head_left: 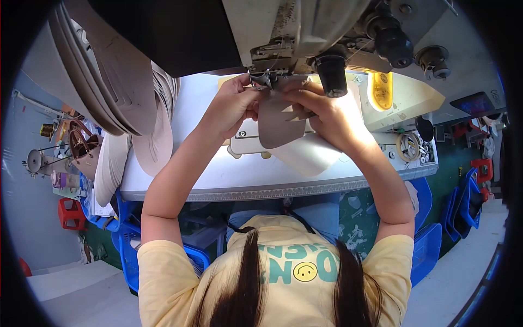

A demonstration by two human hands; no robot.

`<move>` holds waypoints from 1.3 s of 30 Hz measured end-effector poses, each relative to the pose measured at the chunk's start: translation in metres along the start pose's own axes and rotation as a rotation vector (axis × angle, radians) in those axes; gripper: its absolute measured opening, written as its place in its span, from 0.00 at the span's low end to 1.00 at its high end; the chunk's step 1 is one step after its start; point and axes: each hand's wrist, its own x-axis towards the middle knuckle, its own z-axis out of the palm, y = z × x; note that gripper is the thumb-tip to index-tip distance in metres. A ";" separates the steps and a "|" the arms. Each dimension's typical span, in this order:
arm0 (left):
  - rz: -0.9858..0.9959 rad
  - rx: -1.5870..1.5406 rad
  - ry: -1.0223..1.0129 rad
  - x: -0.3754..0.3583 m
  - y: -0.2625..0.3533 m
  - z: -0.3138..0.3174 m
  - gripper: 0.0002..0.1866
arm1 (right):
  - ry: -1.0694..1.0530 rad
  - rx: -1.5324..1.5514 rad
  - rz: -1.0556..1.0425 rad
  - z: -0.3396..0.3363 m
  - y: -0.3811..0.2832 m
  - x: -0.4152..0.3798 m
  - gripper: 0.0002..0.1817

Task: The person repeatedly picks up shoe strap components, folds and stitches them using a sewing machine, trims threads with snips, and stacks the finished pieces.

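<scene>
The leather piece (279, 124) at upper centre is taupe brown. The table (229, 174) is pale grey-white, and the shirt (272, 272) at the bottom is light yellow with teal letters and a yellow smiley. Blue crates (425, 245) sit at lower right.

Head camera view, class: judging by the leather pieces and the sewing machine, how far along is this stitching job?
Done: hard to tell; cut pieces hang stacked at the left, whether stitched or not is unclear. In hand: the left hand and right hand press a brown leather piece under the sewing machine foot. Left: a pale piece lies on the table beneath.
</scene>
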 end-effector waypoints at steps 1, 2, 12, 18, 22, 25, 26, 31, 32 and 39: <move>0.002 0.001 0.004 -0.001 0.000 0.001 0.06 | 0.004 0.022 -0.014 0.001 0.004 0.001 0.26; 0.005 0.001 0.008 -0.001 -0.001 0.002 0.06 | 0.009 0.043 -0.028 0.002 0.009 0.002 0.26; 0.021 0.023 0.055 -0.004 0.000 0.008 0.08 | 0.096 0.034 -0.120 0.006 0.026 0.006 0.18; 0.007 0.012 0.086 -0.006 0.001 0.011 0.04 | 0.083 0.125 -0.102 0.009 0.032 0.006 0.11; -0.006 -0.008 0.072 -0.003 0.001 0.008 0.04 | 0.080 0.042 -0.121 0.012 0.036 0.004 0.10; 0.001 -0.015 0.073 -0.002 0.000 0.007 0.03 | 0.120 0.042 -0.135 0.010 0.034 0.005 0.10; 0.007 -0.017 0.075 -0.001 -0.002 0.007 0.03 | 0.123 0.071 -0.117 0.012 0.034 0.005 0.10; 0.013 -0.003 0.084 0.000 -0.002 0.005 0.03 | 0.145 0.058 -0.109 0.014 0.034 0.006 0.12; 0.013 -0.004 0.083 0.000 -0.002 0.005 0.03 | 0.152 0.059 -0.113 0.014 0.034 0.006 0.12; 0.053 -0.033 0.117 -0.001 -0.007 0.007 0.05 | 0.160 0.080 -0.124 0.012 0.028 0.004 0.18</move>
